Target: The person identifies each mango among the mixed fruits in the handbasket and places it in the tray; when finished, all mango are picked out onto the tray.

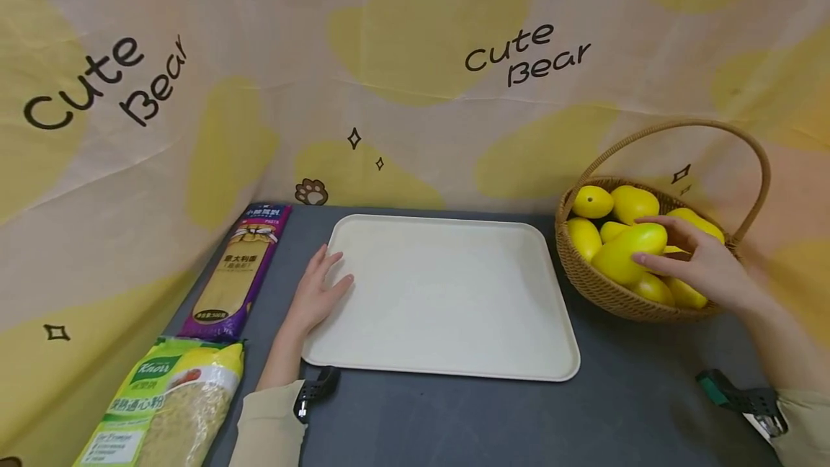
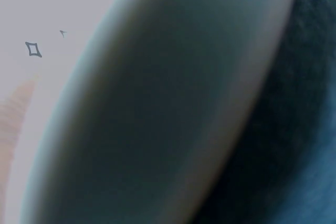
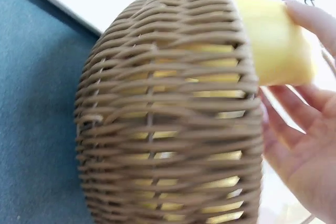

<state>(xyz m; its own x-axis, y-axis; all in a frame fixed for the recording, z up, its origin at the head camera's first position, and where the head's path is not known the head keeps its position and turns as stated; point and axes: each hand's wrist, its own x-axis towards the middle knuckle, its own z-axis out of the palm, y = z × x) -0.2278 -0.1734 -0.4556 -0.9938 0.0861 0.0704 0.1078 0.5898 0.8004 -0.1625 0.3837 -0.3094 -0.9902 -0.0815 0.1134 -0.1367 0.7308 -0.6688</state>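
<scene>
Clock ref: head view, from tray centre, 12 = far side from the person.
Yellow fruit, held: elongated, smooth (image 1: 625,258); at 3 o'clock, tilted, in the basket mouth above other pieces; right wrist view has it sticking out past the woven rim.
Right hand: over the basket (image 1: 710,265), reaching in from 4 o'clock; grip pinching the held fruit, thumb on the near side, fingers on the far side.
Left hand: at the tray's 9 o'clock edge (image 1: 315,294); grip spread, fingertips over the tray; can't tell how firmly it touches.
Tray: white, rounded corners, raised rim (image 1: 447,301); lies flat, bare inside.
Basket: brown wicker, tall hoop handle (image 1: 596,289); 3 o'clock, just beside the tray, handle arching up at 2.
Other fruit: several yellow pieces inside the basket (image 1: 635,205), some partly hidden by the right hand and held piece.
Pasta pack: purple and gold, long (image 1: 236,272); 9 o'clock, flat.
Knorr bag: green and yellow, clear window (image 1: 162,409); 8 o'clock, near end cut by frame.
Worktop: dark grey (image 1: 402,416), under all of it.
Backdrop: cloth, yellow blotches, "Cute Bear" lettering (image 1: 415,34); 12 o'clock.
Left wrist view: mostly one blurred shape, can't identify.
</scene>
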